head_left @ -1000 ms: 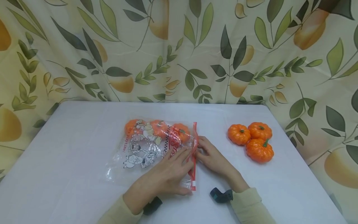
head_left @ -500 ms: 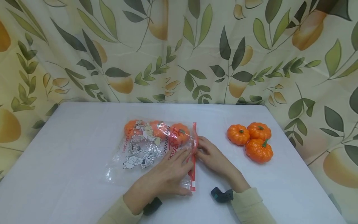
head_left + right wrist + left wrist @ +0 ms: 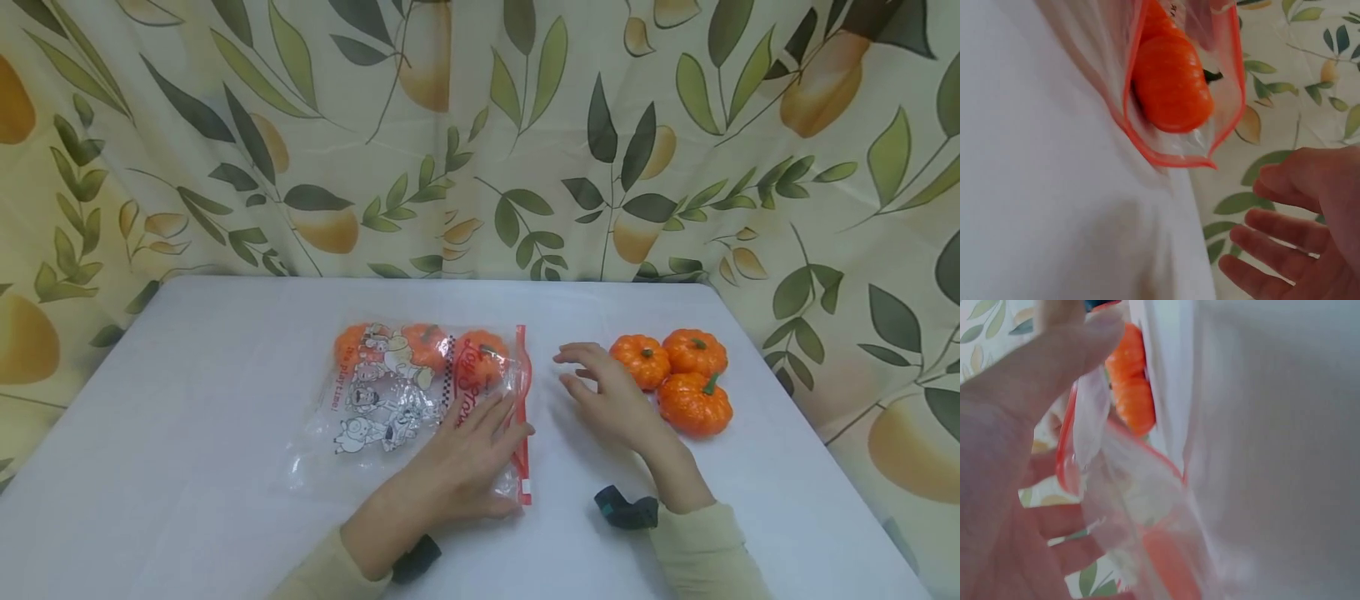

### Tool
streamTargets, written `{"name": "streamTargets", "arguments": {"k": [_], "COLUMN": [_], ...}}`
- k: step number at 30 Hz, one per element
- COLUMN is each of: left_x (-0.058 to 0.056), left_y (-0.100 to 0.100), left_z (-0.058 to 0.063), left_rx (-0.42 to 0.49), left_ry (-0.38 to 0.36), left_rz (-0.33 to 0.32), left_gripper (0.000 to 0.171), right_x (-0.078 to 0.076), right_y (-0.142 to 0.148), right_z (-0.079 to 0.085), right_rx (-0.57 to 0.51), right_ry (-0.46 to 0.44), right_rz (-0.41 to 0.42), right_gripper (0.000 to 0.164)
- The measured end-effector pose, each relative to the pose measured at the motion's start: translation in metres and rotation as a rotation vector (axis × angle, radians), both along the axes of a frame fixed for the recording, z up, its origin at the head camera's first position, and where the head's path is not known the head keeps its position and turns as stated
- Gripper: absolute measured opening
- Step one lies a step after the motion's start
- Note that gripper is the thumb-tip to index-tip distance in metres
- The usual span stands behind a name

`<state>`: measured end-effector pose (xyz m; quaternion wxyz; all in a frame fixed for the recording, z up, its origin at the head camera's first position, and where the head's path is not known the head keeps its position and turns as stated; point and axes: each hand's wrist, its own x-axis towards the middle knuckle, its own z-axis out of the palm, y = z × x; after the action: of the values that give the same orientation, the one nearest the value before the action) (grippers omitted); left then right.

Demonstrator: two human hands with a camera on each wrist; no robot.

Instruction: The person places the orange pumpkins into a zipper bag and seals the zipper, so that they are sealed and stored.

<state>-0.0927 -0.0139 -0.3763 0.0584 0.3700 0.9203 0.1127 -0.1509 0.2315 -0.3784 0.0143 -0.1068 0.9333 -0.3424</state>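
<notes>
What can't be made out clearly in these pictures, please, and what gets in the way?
Head view: the left hand covers part of the bag, hiding whatever is beneath; the bottom edge cuts off both sleeves.
Left wrist view: the bagged pumpkin is blurred, seen through the bag.
Right wrist view: the front pumpkin hides much of the second pumpkin, and the top edge cuts off the bag.

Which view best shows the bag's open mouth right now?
Right wrist: the red rim stands open, a pumpkin visible inside. Head shows the rim from above, partly behind the left hand; left wrist, only parts of it.
</notes>
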Motion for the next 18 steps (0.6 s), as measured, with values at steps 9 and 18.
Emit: {"name": "streamTargets", "arguments": {"k": [9,18], "left_x": [0.005,0.006], "left_y": [-0.002,-0.010], "left_z": [-0.005,-0.006], "left_rx": [-0.004,-0.076], "left_ry": [-0.045,0.031], "left_rz": [0.086,0.068], "left_gripper": [0.113,0.112], "right_x": [0.001,0.005], "right_y": [0.020,0.031], "right_z": [0.017,0.022], "right_rx": [0.107,0.184], "right_ry": [0.213,0.298], "right_rz": [-0.172,-0.318], "right_gripper": [0.028,0.028]}}
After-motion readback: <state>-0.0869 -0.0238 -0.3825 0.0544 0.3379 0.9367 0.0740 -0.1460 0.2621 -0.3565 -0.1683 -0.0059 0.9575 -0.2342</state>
